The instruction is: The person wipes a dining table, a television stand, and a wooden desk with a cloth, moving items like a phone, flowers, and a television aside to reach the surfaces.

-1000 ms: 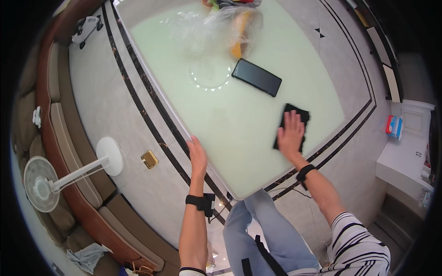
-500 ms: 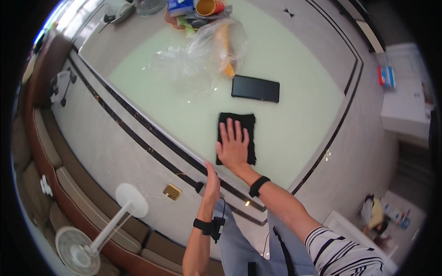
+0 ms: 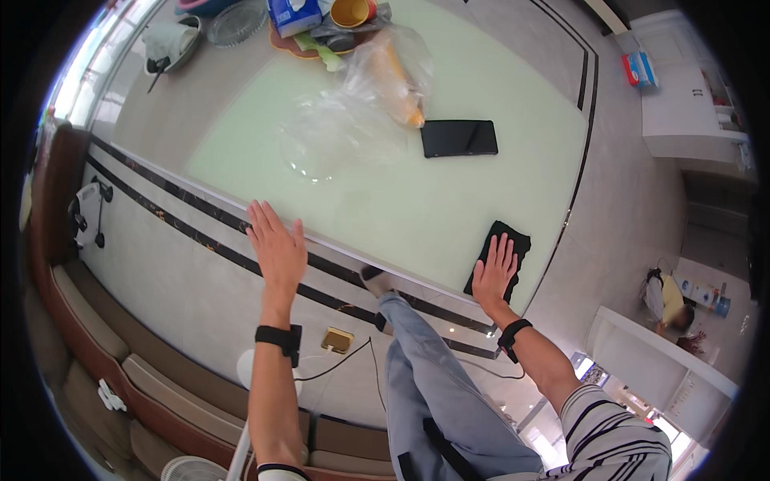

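Note:
A folded black cloth (image 3: pixel 521 239) lies on the pale green glass table top (image 3: pixel 433 208), close to its right-hand near edge. My right hand (image 3: pixel 496 272) rests flat on the cloth, fingers stretched out and gripping nothing. At the table's left near edge is my left hand (image 3: pixel 278 250), open and bare, its fingers pointing away from me; whether it touches the edge I cannot tell. Farther up the table sits a black smartphone (image 3: pixel 459 139), apart from both hands. Left of it, a crumpled clear plastic bag (image 3: pixel 353 128) with something orange-yellow inside spreads over the glass.
At the far side stand a tray (image 3: pixel 290 46) with a blue-and-white packet (image 3: pixel 293 14) and an orange cup (image 3: pixel 351 11), a clear glass dish (image 3: pixel 237 24) and a bowl (image 3: pixel 191 56). A brown sofa (image 3: pixel 152 377) runs along the left. A person (image 3: pixel 672 303) is far right.
My right hand has moved right across the table with the cloth beneath it, and the cloth now lies tilted. My left hand has swung left and forward to the table edge.

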A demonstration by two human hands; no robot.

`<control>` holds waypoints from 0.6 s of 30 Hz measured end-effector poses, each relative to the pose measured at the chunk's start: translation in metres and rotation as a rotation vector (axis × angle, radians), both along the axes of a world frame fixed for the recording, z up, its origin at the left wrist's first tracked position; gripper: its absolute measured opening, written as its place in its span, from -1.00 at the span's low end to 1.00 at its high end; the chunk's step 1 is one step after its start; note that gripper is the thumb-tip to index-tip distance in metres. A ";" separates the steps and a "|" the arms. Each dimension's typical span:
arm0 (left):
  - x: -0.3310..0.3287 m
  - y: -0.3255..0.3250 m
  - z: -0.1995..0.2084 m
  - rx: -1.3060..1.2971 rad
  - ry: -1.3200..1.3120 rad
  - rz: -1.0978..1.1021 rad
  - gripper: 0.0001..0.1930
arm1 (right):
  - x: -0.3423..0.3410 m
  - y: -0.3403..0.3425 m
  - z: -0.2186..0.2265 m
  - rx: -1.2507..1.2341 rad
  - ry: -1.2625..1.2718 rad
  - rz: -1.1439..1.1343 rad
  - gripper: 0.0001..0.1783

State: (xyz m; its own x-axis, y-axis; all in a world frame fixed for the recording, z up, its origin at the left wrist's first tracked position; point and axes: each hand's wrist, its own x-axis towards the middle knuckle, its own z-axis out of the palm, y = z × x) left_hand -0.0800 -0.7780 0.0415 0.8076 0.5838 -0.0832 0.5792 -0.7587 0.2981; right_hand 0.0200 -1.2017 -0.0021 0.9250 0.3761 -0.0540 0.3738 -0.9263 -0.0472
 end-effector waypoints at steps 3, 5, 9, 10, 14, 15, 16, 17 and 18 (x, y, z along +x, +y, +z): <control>0.014 0.060 0.003 0.041 0.076 -0.067 -0.27 | -0.004 0.057 -0.003 -0.029 -0.018 -0.003 -0.24; 0.020 0.096 -0.001 0.079 0.084 -0.095 -0.28 | -0.006 0.120 -0.005 -0.003 0.044 0.034 -0.20; 0.019 0.178 -0.023 0.107 0.162 -0.101 -0.27 | -0.001 0.289 0.003 0.039 0.123 0.155 -0.25; 0.006 0.197 -0.034 0.068 0.236 -0.088 -0.27 | -0.001 0.334 0.010 0.068 0.212 0.190 -0.27; 0.013 0.193 -0.044 -0.015 0.180 -0.128 -0.33 | 0.031 0.398 -0.001 0.308 0.336 0.179 -0.25; 0.010 0.197 -0.042 -0.050 0.173 -0.152 -0.34 | 0.037 0.399 -0.002 0.286 0.256 0.239 -0.24; 0.011 0.200 -0.039 -0.034 0.140 -0.188 -0.37 | 0.041 0.397 -0.002 0.267 0.170 0.304 -0.22; 0.009 0.202 -0.034 -0.036 0.152 -0.195 -0.37 | 0.044 0.385 -0.006 0.231 0.309 0.307 -0.21; 0.010 0.206 -0.024 -0.074 0.186 -0.183 -0.38 | 0.047 0.376 0.006 0.210 0.348 0.245 -0.26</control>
